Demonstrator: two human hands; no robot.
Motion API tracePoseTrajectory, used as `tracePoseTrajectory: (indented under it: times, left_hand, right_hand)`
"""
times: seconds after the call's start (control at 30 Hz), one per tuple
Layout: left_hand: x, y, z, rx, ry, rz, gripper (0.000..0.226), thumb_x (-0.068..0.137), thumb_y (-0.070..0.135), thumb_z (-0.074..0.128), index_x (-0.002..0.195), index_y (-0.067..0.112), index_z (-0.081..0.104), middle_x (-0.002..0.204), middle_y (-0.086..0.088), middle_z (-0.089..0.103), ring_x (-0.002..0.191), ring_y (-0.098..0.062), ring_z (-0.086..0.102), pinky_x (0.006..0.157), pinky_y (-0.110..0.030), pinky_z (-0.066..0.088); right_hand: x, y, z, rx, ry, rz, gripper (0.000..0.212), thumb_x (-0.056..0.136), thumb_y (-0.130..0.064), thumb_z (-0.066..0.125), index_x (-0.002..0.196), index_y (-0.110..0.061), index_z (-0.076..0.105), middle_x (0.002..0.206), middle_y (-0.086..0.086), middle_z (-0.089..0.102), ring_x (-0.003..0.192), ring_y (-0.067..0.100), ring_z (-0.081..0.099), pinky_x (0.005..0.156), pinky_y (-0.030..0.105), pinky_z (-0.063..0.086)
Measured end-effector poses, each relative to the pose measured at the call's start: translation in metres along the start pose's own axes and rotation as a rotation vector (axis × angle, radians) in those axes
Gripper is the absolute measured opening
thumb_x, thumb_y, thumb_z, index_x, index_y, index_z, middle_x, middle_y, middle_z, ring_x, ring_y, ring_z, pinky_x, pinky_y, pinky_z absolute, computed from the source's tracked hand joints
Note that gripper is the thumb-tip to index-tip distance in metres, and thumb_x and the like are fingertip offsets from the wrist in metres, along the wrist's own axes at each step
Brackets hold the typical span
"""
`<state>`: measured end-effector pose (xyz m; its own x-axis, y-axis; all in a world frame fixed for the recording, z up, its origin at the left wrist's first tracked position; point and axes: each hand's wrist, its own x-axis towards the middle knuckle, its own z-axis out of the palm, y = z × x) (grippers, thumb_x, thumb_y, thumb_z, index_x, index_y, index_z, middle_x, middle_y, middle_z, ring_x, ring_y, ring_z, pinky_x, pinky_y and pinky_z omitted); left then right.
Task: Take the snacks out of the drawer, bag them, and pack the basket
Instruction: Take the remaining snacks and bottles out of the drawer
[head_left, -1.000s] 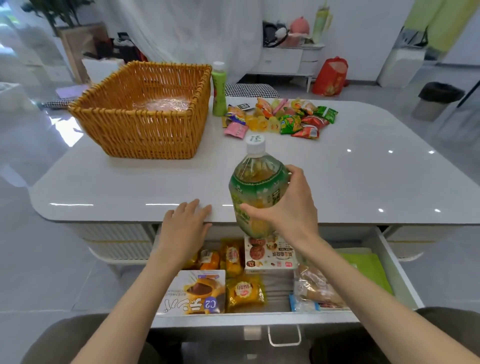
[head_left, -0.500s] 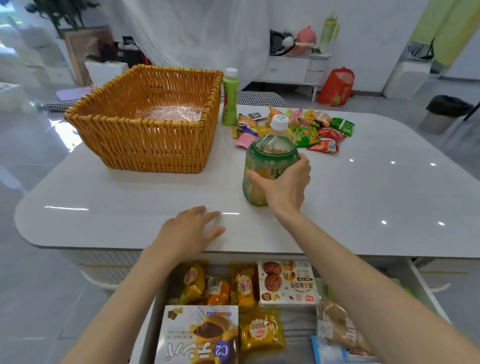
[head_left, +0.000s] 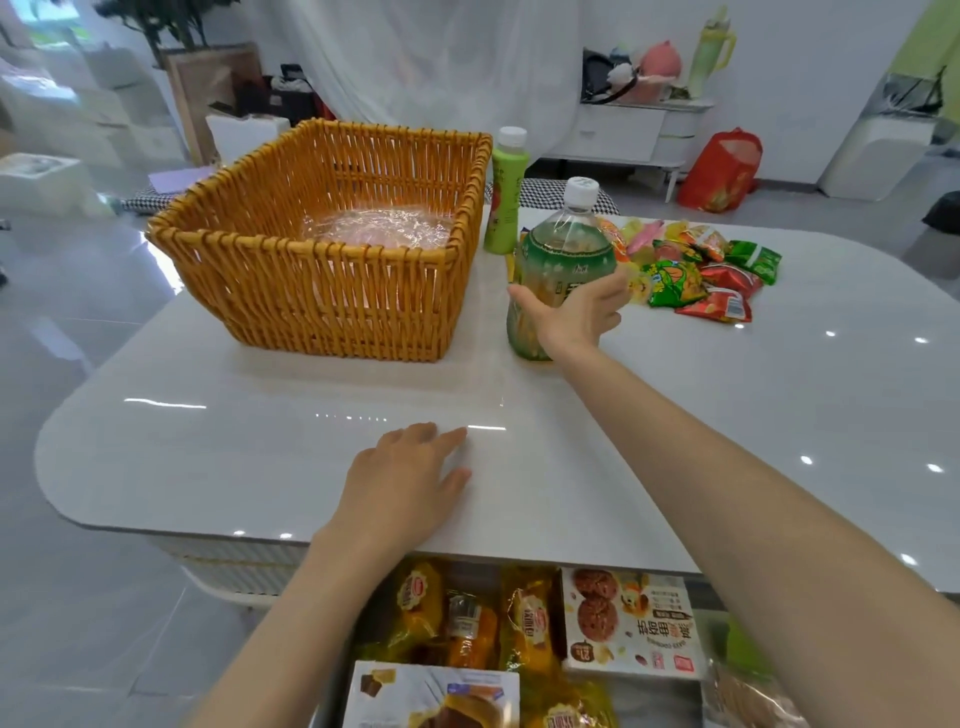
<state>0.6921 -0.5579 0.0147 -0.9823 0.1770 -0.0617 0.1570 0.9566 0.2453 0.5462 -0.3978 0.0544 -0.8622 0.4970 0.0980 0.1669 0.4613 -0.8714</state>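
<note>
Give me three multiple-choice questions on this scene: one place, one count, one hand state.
1. Where is the large green plastic tea bottle?
A. on a shelf
B. on the white table, right of the woven orange wicker basket
C. inside that basket
2. How many white-capped bottles stand on the table?
A. one
B. two
C. four
3. What is the left hand doing?
A. lying flat on the table
B. gripping a box
C. pulling a handle
Answers: B, the right hand grips it beside the basket; B, it and the slim green bottle; A, fingers straight, holding nothing.
</note>
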Motion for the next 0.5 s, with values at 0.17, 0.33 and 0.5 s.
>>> tracePoseTrajectory:
  times: [0.17, 0.33, 0.5]
  left_hand:
    - [-0.008, 0.003, -0.006, -0.009, 0.015, 0.004, 0.050, 0.100, 0.046, 0.036, 0.148, 0.037, 0.026, 0.151, 0.005, 0.036, 0.133, -0.019, 0.040, 0.101, -0.034, 0.041]
    - [-0.036, 0.012, -0.016, -0.032, 0.044, 0.035, 0.049, 0.099, 0.046, 0.038, 0.147, 0.036, 0.031, 0.147, 0.005, 0.042, 0.128, -0.018, 0.046, 0.097, -0.033, 0.043]
    - [-0.090, 0.032, -0.014, -0.164, -0.057, 0.109, 0.045, 0.097, 0.045, 0.046, 0.141, 0.035, 0.042, 0.138, 0.008, 0.051, 0.125, -0.011, 0.048, 0.099, -0.028, 0.041]
  right_hand:
    - [-0.031, 0.022, -0.023, 0.046, -0.081, -0.046, 0.082, 0.090, -0.032, 0.065, 0.151, -0.017, 0.012, 0.147, 0.013, 0.026, 0.132, 0.031, 0.035, 0.104, 0.040, 0.034]
    - [-0.091, 0.041, -0.076, 0.061, -0.283, -0.221, 0.037, 0.096, -0.024, 0.055, 0.131, -0.020, 0.046, 0.132, -0.001, 0.046, 0.090, 0.004, 0.055, 0.089, 0.028, 0.049]
    - [-0.164, 0.078, -0.149, -0.015, -0.506, -0.329, 0.020, 0.095, -0.025, 0.057, 0.114, -0.028, 0.057, 0.111, -0.018, 0.059, 0.091, -0.002, 0.058, 0.076, 0.014, 0.051]
